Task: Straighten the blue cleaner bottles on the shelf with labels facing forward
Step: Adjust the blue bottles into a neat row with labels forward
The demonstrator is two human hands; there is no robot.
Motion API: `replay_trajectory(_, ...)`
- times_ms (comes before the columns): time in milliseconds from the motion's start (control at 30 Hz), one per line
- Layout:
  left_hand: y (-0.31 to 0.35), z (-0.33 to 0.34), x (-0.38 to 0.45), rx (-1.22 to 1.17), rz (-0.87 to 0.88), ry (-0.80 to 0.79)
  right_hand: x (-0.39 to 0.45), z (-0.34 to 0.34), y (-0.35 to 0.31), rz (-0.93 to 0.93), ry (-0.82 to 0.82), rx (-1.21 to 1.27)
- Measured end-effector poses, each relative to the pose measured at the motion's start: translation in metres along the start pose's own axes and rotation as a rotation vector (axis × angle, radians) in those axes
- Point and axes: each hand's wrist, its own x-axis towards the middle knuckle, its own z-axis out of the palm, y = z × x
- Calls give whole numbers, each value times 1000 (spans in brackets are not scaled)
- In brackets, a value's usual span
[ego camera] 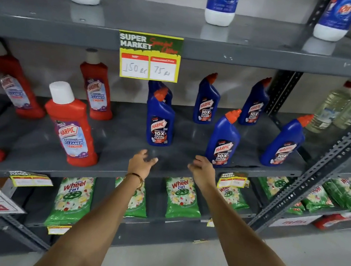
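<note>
Both grips are hanging loose and holding nothing. On the left, the left hand (142, 162) is hovering over the near edge of the middle shelf (121, 147), its fingers (150, 160) spread apart and curled slightly, touching no bottle. A thin bangle (134, 178) is circling that wrist. To the right, the right hand (202, 170) is reaching in with its fingers partly bent and apart; it is sitting just beside the base of the near middle blue bottle (223, 138), though whether it is touching cannot be told.

Six blue cleaner bottles are standing on the right half of the middle shelf, all upright on their bases, long axes running up and down, orange angled caps on top. Going left to right: the near left blue bottle (160, 119) is showing its label to the front, with the hidden back bottle (154, 85) directly behind it, mostly covered. Further right, the far middle blue bottle (207, 100) is facing forward. The near middle blue bottle is facing forward too, cap tipping right. The far right blue bottle (255, 101) is standing at the back, and the near right blue bottle (283, 143) is appearing to lean rightward, label turned slightly right.

Red cleaner bottles (72, 125) are occupying the shelf's left half. A yellow price sign (148, 57) is hanging from the shelf above.
</note>
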Motion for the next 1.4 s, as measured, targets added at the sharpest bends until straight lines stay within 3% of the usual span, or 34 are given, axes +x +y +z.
replay_trajectory(367, 14, -15, 57, -5, -17, 37, 63, 52, -46, 4, -152, 7)
replay_trajectory(667, 20, -11, 83, -107, 54, -79, 96, 69, -48, -55, -271, 184)
replay_trajectory(1100, 9, -14, 51, -45, 82, 4, 64, 59, -30, -56, -249, 151)
replay_trajectory(1400, 2, -19, 19, -2, 99, -22, 31, 49, -24, -81, -258, 114)
